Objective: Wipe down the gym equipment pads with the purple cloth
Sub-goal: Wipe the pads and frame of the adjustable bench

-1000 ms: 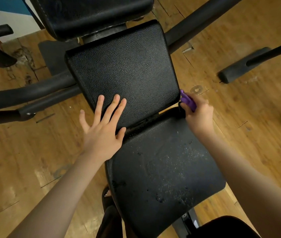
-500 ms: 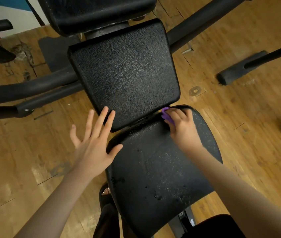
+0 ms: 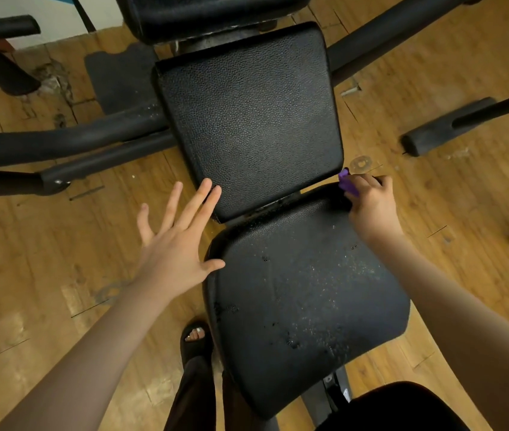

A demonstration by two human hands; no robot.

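Observation:
Two black padded cushions of a gym bench fill the middle of the head view: a textured back pad [image 3: 250, 119] above and a worn, speckled seat pad [image 3: 303, 293] below. My right hand [image 3: 371, 203] grips a bunched purple cloth [image 3: 348, 183] at the seat pad's far right corner, by the gap between the pads. My left hand [image 3: 178, 241] is spread flat with straight fingers; its fingertips reach the back pad's lower left corner.
Black frame tubes [image 3: 69, 144] run left and upper right of the bench. A foam-covered bar [image 3: 446, 129] lies on the wooden floor at right, near a small ring [image 3: 360, 164]. My sandalled foot [image 3: 195, 337] stands left of the seat.
My right hand swept the cloth left along the seat pad's far edge, then back to its right corner. My left hand slid down and left off the back pad.

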